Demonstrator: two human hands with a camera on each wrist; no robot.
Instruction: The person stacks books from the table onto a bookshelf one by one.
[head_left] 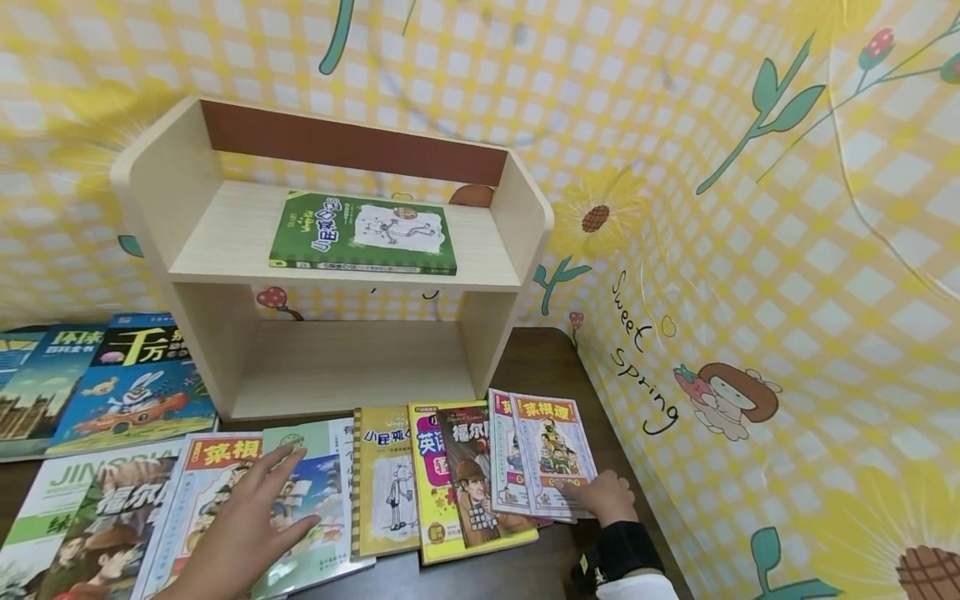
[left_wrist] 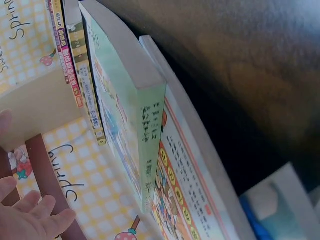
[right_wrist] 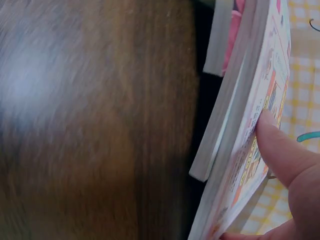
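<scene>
1. Head view: left hand [head_left: 251,521], fingers straight, lies flat on the green book [head_left: 318,500] in the row on the table [head_left: 540,367]; right hand [head_left: 603,496] grips the near corner of the red-titled book [head_left: 555,454]. Shelf [head_left: 337,267] stands behind.
2. Left wrist view: green book's spine [left_wrist: 150,150] shows; fingers [left_wrist: 35,217] relaxed.
3. Right wrist view: thumb [right_wrist: 282,155] presses the cover; page edges visible.

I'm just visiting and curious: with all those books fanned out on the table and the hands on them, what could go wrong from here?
The right hand pinches the top red-titled book at one corner only; lifted that way, it might bend or slip. It overlaps a matching book, which may get dragged along. The left hand rests on overlapping books such as the pale green book, so a push could slide the row.
</scene>
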